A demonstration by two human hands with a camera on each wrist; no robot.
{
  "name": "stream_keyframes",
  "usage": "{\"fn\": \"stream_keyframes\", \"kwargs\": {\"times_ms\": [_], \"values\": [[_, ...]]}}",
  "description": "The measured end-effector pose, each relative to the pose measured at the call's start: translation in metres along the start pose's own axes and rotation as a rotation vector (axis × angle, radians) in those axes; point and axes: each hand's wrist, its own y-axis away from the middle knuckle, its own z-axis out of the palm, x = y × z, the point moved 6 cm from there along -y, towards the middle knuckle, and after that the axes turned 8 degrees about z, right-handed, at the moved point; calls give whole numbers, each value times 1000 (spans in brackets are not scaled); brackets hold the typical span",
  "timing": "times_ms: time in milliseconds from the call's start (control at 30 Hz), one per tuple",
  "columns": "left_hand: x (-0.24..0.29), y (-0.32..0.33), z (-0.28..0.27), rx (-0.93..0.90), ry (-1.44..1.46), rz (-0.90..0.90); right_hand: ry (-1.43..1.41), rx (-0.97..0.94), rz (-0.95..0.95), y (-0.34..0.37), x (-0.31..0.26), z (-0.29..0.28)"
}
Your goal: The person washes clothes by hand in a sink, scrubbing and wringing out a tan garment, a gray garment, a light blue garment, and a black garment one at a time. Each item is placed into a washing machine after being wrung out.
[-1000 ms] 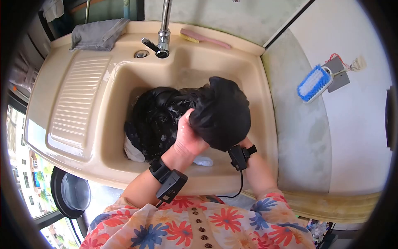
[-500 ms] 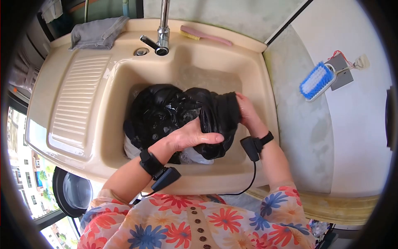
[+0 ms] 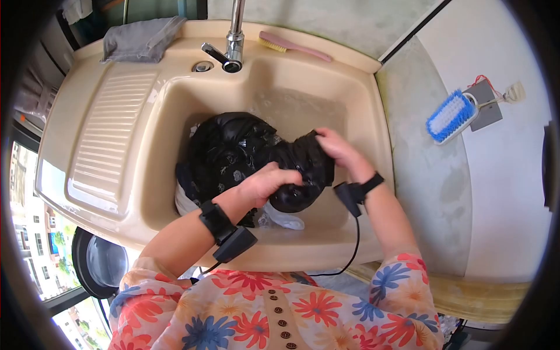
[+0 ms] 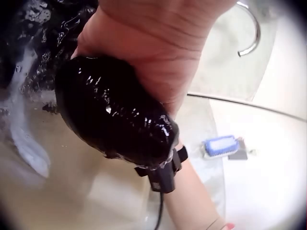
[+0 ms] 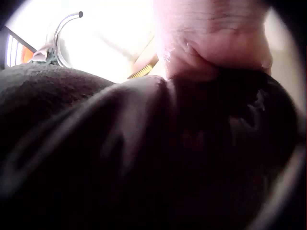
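A wet black garment [image 3: 230,143] lies heaped in the sink [image 3: 364,192], its right end bunched up between both hands. My left hand [image 3: 269,182] grips the near left side of that bunch, thumb across the dark cloth. On the far right edge, my right hand [image 3: 339,146] holds the fabric with bent fingers. In the left wrist view the gripped cloth [image 4: 108,112] bulges out, shiny and wet, below the palm. Dark folds [image 5: 158,143] fill most of the right wrist view, hiding the right fingertips. A white cloth [image 3: 286,220] lies under the bunch.
Cloudy water stands in the basin. The faucet [image 3: 234,49] rises behind it, with a pink-handled brush [image 3: 297,46] on the back rim. A grey cloth [image 3: 143,39] lies above the ribbed drainboard [image 3: 116,128]. A blue-and-white brush [image 3: 451,116] hangs on the right wall.
The lifted, rounded bunch of black cloth has come down lower into the basin. The right hand, hidden behind it at first, now shows at its far right edge. The left thumb has moved across the cloth.
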Motion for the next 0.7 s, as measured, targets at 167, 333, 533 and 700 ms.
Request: {"fn": "stream_keyframes", "kwargs": {"times_ms": [167,333,533,700], "values": [[50,25,34,-116,1034,20,-977,-298,-326,68,-23,-42],[65,30,65,-127,1287,41,-1270,-594,-354,84,-26,4],[53,30,68,-100,1347,2,-736,14,-636,102,-41,-8],[48,26,46,-104,1152,55,-1073,-272,-341,65,-43,-18]]}}
